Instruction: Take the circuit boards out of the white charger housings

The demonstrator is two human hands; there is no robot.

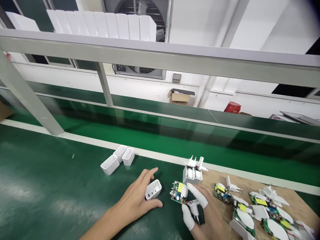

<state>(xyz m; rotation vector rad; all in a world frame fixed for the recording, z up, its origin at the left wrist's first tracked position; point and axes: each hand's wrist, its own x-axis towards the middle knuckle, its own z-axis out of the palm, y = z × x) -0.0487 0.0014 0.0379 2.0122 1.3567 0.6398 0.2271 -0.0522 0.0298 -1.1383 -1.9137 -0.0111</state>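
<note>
The left hand [137,197] curled loosely around a white case [154,190], and at its three o'clock the right hand [210,216] pinched a circuit board [178,192] by one end. A filled case [193,180] topped with plugs [192,162] stood at the board's one o'clock, three shells [111,167] at the left hand's eleven, and a fan [128,9] far off at twelve.

Across the foreground spreads a dark green surface [50,186], pale glare shining off its left side, white edging [152,155] running along its far side! Beyond lies a brighter green band [150,136]. Higher up, a pale beam [175,56] cuts right across, slanting post [32,90] at left. And behind: white wall [195,26], big fan [156,15], white pipe [228,20], dark panes [59,61] at upper left.
</note>
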